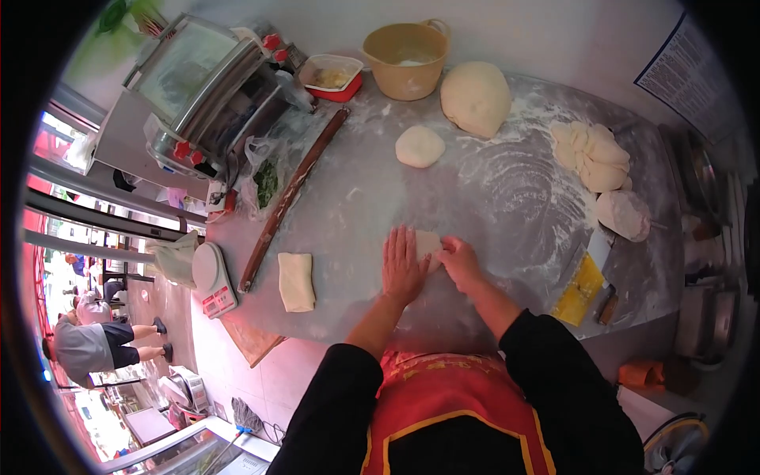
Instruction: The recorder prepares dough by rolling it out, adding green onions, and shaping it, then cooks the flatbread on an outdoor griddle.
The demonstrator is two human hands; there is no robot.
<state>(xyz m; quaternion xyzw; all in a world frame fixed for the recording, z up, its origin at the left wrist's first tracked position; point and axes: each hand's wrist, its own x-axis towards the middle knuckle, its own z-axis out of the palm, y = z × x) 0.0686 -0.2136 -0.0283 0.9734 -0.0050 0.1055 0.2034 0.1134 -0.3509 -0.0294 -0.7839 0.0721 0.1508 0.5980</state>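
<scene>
A flattened piece of pale dough [427,244] lies on the metal worktop before me. My left hand [404,261] rests flat at its left side, fingers extended, the thumb on the dough. The fingers of my right hand [460,258] are bent around the dough's right edge and pinch it. Farther left lies a folded rectangular slab of dough [296,282]. Beyond my hands sit a small round of dough [420,146] and a large mound of dough [476,98]. Several overlapping dough pieces [591,151] lie at the right on loose flour.
A long wooden rolling pin [294,199] lies diagonally left, near a kitchen scale [214,279] and a plastic bag of greens [265,181]. A tan basin [407,62] and red-and-white container [332,77] stand at the back. A yellow scraper [577,290] lies right. People are outside, far left.
</scene>
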